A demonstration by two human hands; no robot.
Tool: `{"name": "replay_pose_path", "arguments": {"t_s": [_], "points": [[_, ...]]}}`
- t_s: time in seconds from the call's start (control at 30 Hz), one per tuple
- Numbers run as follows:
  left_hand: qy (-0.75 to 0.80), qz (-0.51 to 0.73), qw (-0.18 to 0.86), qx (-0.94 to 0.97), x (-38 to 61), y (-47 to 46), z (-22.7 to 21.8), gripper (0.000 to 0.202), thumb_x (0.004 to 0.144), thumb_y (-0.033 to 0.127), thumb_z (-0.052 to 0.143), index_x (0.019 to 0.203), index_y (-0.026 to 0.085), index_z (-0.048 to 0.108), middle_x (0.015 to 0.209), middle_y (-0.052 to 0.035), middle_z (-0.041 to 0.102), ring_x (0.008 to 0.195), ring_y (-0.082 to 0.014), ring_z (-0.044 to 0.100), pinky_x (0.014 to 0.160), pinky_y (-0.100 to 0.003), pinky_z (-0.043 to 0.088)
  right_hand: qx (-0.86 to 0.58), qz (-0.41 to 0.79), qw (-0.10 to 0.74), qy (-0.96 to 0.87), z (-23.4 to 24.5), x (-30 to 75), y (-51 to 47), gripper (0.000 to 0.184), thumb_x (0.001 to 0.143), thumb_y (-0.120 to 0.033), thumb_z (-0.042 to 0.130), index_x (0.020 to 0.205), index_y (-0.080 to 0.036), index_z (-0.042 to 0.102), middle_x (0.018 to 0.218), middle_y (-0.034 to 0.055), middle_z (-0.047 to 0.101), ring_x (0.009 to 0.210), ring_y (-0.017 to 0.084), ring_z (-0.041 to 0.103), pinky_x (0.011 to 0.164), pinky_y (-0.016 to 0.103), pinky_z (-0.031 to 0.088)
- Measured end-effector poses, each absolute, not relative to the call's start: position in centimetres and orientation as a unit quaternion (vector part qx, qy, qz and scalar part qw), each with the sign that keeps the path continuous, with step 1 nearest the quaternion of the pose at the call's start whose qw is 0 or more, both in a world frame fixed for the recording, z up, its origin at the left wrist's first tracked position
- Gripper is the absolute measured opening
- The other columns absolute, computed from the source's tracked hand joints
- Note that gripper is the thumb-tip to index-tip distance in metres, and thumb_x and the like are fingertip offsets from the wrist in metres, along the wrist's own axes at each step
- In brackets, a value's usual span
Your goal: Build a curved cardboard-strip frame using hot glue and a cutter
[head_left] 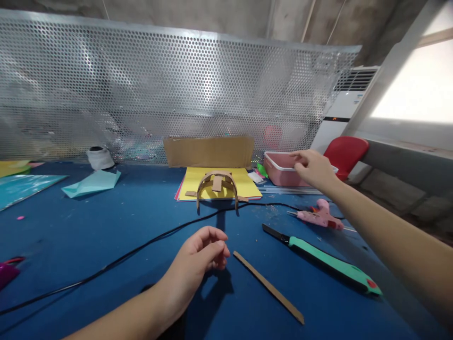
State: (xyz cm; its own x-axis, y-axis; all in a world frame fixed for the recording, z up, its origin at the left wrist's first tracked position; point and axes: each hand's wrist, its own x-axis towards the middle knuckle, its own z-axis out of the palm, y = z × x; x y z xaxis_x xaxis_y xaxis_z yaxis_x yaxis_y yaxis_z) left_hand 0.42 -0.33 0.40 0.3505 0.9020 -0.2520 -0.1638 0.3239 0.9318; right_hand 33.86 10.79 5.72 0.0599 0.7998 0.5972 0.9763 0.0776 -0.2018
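My left hand (201, 257) hovers low over the blue table, fingers curled loosely inward, nothing visible in them. Just to its right lies a long thin cardboard strip (268, 286). My right hand (311, 169) reaches far out to the pink tub (281, 172) at the back right, fingers bent and pinched at its near rim; what they hold, if anything, I cannot make out. A curved cardboard arch (216, 185) stands on yellow paper (219, 183) at the table's middle back.
A green-handled utility knife (323, 259) and a pink glue gun (320, 216) lie right of centre. A black cable (141, 245) crosses the blue table (106, 222). A cardboard sheet (208, 151) leans on the perforated metal screen (159, 89). Light-blue folded paper (92, 183) lies at left.
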Motion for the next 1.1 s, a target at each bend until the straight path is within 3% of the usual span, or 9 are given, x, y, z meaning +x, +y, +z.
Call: {"name": "replay_pose_path", "arguments": {"t_s": [0.17, 0.27, 0.4, 0.5, 0.57, 0.77, 0.83, 1.0, 1.1], "points": [[0.408, 0.39, 0.687, 0.458, 0.6, -0.6, 0.3, 0.019, 0.07, 0.028, 0.069, 0.08, 0.017, 0.057, 0.063, 0.001, 0.061, 0.057, -0.0105, 0.052, 0.062, -0.025, 0.041, -0.596, -0.053, 0.284, -0.749, 5.3, 27.5, 4.8, 0.023, 0.086, -0.029, 0.048, 0.094, -0.023, 0.068, 0.091, 0.0042, 0.071, 0.077, 0.02, 0.064, 0.071, 0.031, 0.049], [0.406, 0.384, 0.673, 0.485, 0.6, -0.6, 0.6, 0.015, 0.068, 0.025, 0.067, 0.076, 0.017, 0.057, 0.061, 0.0009, 0.06, 0.055, -0.0111, 0.05, 0.058, -0.025, 0.039, -0.511, 0.048, 0.172, -0.841, 3.7, 23.3, 0.3, 0.023, 0.09, -0.027, 0.043, 0.084, -0.021, 0.064, 0.083, 0.0047, 0.069, 0.074, 0.019, 0.061, 0.068, 0.031, 0.045], [0.426, 0.436, 0.551, 0.57, -0.1, 1.1, 2.5, 0.011, 0.069, 0.023, 0.065, 0.075, 0.018, 0.059, 0.063, 0.0004, 0.06, 0.058, -0.0136, 0.052, 0.061, -0.027, 0.04, -0.464, 0.036, 0.018, -0.885, 2.0, 20.0, -3.7, 0.022, 0.092, -0.032, 0.047, 0.082, -0.02, 0.063, 0.082, 0.0068, 0.066, 0.078, 0.024, 0.058, 0.075, 0.04, 0.043], [0.442, 0.472, 0.434, 0.627, -0.3, 3.5, 4.4, 0.007, 0.075, 0.023, 0.062, 0.081, 0.019, 0.06, 0.072, -0.0005, 0.062, 0.067, -0.0154, 0.054, 0.066, -0.027, 0.041, -0.479, 0.058, -0.034, -0.875, 2.2, 19.2, -4.5, 0.022, 0.087, -0.04, 0.059, 0.087, -0.018, 0.063, 0.091, 0.0089, 0.066, 0.081, 0.027, 0.059, 0.076, 0.042, 0.044], [0.493, 0.458, 0.387, 0.63, 0.0, 5.4, 5.3, 0.009, 0.074, 0.023, 0.065, 0.081, 0.019, 0.061, 0.078, 0.0007, 0.062, 0.067, -0.0144, 0.053, 0.064, -0.025, 0.039, -0.47, 0.074, -0.048, -0.878, 2.7, 19.3, -4.4, 0.017, 0.088, -0.033, 0.059, 0.089, -0.017, 0.063, 0.095, 0.01, 0.064, 0.084, 0.026, 0.059, 0.076, 0.039, 0.045], [0.552, 0.406, 0.419, 0.596, 1.6, 9.9, 5.1, 0.028, 0.076, 0.033, 0.068, 0.057, 0.018, 0.055, 0.051, 0.0036, 0.044, 0.048, -0.0124, 0.038, 0.047, -0.024, 0.024, -0.427, 0.156, -0.014, -0.89, 3.1, 20.8, -4.0, 0.012, 0.088, -0.014, 0.047, 0.087, -0.017, 0.059, 0.094, 0.0071, 0.062, 0.086, 0.02, 0.058, 0.077, 0.031, 0.046], [0.549, 0.386, 0.454, 0.585, 2.1, 10.8, 4.8, 0.027, 0.076, 0.032, 0.069, 0.056, 0.017, 0.056, 0.053, 0.0019, 0.048, 0.045, -0.0103, 0.035, 0.044, -0.024, 0.022, -0.433, 0.202, 0.02, -0.878, 3.1, 21.2, -3.7, 0.012, 0.09, -0.016, 0.046, 0.086, -0.019, 0.056, 0.09, 0.0049, 0.063, 0.082, 0.018, 0.059, 0.072, 0.029, 0.045], [0.517, 0.393, 0.522, 0.553, 3.1, 11.0, 5.8, 0.015, 0.075, 0.023, 0.068, 0.065, 0.014, 0.061, 0.064, 0.0, 0.054, 0.046, -0.0067, 0.038, 0.041, -0.02, 0.024, -0.457, 0.468, 0.175, -0.736, 3.5, 22.7, -2.0, 0.013, 0.096, -0.031, 0.042, 0.087, -0.022, 0.046, 0.07, -0.0039, 0.059, 0.052, 0.009, 0.051, 0.052, 0.022, 0.04], [0.493, 0.41, 0.553, 0.532, 3.5, 9.5, 7.1, 0.013, 0.079, 0.025, 0.064, 0.075, 0.013, 0.062, 0.07, -0.0003, 0.054, 0.048, -0.006, 0.041, 0.041, -0.018, 0.028, -0.438, 0.514, 0.227, -0.702, 4.0, 23.9, -1.2, 0.017, 0.092, -0.036, 0.052, 0.087, -0.02, 0.05, 0.071, -0.0037, 0.056, 0.056, 0.007, 0.048, 0.054, 0.02, 0.04]]}}
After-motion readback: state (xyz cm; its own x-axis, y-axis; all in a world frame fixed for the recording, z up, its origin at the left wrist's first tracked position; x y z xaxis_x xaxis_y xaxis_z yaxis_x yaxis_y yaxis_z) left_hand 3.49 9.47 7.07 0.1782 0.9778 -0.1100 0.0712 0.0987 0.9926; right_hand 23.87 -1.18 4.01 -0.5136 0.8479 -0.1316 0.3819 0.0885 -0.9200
